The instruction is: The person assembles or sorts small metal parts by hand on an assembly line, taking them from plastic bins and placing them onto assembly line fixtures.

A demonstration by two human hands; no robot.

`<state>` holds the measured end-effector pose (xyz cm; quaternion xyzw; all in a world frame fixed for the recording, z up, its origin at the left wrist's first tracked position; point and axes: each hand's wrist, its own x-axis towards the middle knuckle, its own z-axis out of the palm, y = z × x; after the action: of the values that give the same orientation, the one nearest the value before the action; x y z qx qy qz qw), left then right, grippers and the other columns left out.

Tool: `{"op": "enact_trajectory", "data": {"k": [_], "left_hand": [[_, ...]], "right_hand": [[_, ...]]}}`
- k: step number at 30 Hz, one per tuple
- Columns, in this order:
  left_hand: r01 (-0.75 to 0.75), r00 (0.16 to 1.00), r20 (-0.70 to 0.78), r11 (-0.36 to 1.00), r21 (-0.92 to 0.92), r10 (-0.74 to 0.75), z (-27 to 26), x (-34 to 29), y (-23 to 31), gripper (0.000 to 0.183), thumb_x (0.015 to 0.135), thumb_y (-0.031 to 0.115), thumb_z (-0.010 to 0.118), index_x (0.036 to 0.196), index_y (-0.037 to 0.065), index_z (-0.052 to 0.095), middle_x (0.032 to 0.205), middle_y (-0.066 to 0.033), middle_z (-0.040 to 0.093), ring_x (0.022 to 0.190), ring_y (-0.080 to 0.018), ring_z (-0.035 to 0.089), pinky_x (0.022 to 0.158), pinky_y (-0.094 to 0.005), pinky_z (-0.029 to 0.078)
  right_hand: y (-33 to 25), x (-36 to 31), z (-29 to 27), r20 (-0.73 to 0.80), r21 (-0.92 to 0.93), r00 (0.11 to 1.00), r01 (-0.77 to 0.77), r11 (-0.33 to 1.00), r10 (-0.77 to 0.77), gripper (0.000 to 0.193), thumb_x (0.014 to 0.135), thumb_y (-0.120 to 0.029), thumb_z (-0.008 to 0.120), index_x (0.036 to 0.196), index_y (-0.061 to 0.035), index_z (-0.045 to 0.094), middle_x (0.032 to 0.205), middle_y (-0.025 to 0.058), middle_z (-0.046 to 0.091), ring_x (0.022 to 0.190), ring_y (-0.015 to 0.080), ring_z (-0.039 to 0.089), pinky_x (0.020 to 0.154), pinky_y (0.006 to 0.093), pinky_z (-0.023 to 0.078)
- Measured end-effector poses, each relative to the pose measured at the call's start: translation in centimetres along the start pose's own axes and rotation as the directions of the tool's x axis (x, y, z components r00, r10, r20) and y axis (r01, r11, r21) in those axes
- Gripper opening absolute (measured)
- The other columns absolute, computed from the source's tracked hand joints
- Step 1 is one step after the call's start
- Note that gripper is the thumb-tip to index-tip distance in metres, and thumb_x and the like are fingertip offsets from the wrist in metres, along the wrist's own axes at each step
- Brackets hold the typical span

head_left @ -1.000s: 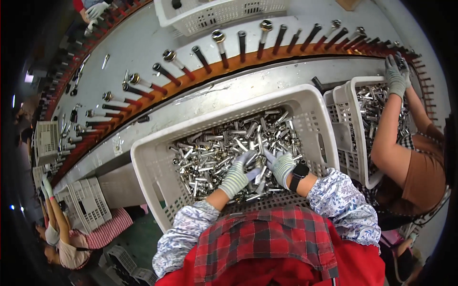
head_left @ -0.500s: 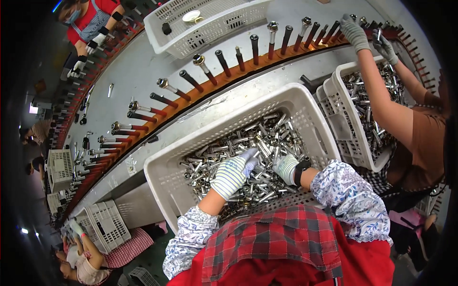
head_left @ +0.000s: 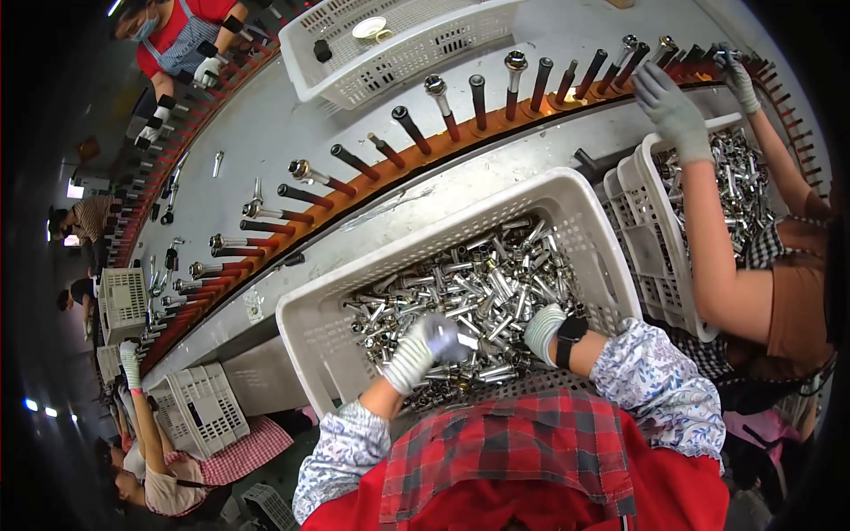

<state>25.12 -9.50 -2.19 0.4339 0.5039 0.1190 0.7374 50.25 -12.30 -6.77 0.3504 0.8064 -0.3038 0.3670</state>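
Observation:
Shiny metal fittings (head_left: 496, 285), short and tube-like, lie heaped in a grey plastic crate (head_left: 310, 323) in front of me. My left hand (head_left: 425, 352), in a striped glove and smeared by motion, is over the near left part of the heap. A bright metal fitting (head_left: 467, 342) sticks out at its closed fingertips. My right hand (head_left: 544, 333), also gloved and with a black band at the wrist, rests against the right side of the heap. Its fingers point down among the fittings and are partly hidden, so their grip does not show.
Beyond the crate curves an orange track (head_left: 416, 161) with upright dark-tipped pegs, some capped by fittings. Another grey crate (head_left: 323, 84) stands behind it. At right, a co-worker's gloved hand (head_left: 673, 111) is above a second full crate (head_left: 660, 232). Other people work at left.
My left hand has moved down and slightly left, away from the middle of the heap. My right hand has shifted slightly right and down. The co-worker's hands at right have moved apart.

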Motion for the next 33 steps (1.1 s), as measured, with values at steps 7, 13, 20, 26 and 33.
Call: {"op": "enact_trajectory", "data": {"k": [7,13,20,26,33], "left_hand": [[-0.057,0.856,0.516,0.984,0.167,-0.038,1.3,-4.5,-5.4,0.048,0.085,0.011,0.058,0.13,0.004,0.041,0.118,-0.0107,0.056,0.109,-0.0219,0.052,0.098,-0.0342,0.041],[-0.377,0.863,-0.176,0.835,0.401,0.474,-5.6,-1.6,6.8,0.033,0.087,0.022,0.062,0.115,0.004,0.059,0.094,-0.005,0.063,0.083,-0.016,0.058,0.077,-0.0321,0.05],[-0.43,0.258,-0.628,0.669,0.606,0.734,-20.1,4.9,12.8,0.028,0.089,0.008,0.059,0.116,0.001,0.051,0.113,-0.013,0.062,0.103,-0.0185,0.059,0.093,-0.0303,0.044],[-0.435,0.365,-0.636,0.729,0.529,0.68,-24.7,4.2,11.6,0.014,0.093,0.008,0.053,0.105,0.0,0.057,0.103,-0.0094,0.066,0.092,-0.0141,0.06,0.085,-0.0274,0.047],[-0.068,0.315,-0.725,0.776,0.627,0.613,-30.1,1.3,7.6,0.036,0.09,0.025,0.06,0.118,0.002,0.055,0.111,-0.0114,0.063,0.099,-0.0228,0.057,0.09,-0.033,0.041]], "right_hand": [[4.0,-6.5,-8.4,-0.55,0.523,0.832,0.41,0.747,-0.072,0.038,0.094,-0.016,0.044,0.132,-0.0111,0.048,0.076,0.0104,0.063,0.068,0.0195,0.062,0.057,0.0343,0.05],[5.4,-9.2,-14.0,-0.647,0.476,0.732,0.606,-0.638,0.213,0.05,0.089,-0.019,0.056,0.132,0.0014,0.04,0.106,0.0211,0.061,0.089,0.0297,0.066,0.063,0.0285,0.056],[8.8,-6.7,-19.6,-0.652,0.445,0.358,0.894,-0.046,0.669,0.052,0.09,-0.035,0.06,0.125,0.0006,0.046,0.087,0.0125,0.065,0.069,0.0129,0.063,0.06,0.0208,0.05],[15.0,1.7,-23.9,-0.795,0.435,0.304,0.889,0.144,0.524,0.037,0.093,-0.036,0.054,0.115,-0.0056,0.059,0.084,0.0043,0.064,0.063,0.0069,0.058,0.055,0.0186,0.046],[11.0,8.5,-27.3,-0.903,0.418,0.22,0.252,0.873,0.368,0.033,0.091,-0.034,0.054,0.105,-0.0049,0.06,0.084,0.0158,0.064,0.079,0.0257,0.063,0.071,0.0361,0.049]]}}
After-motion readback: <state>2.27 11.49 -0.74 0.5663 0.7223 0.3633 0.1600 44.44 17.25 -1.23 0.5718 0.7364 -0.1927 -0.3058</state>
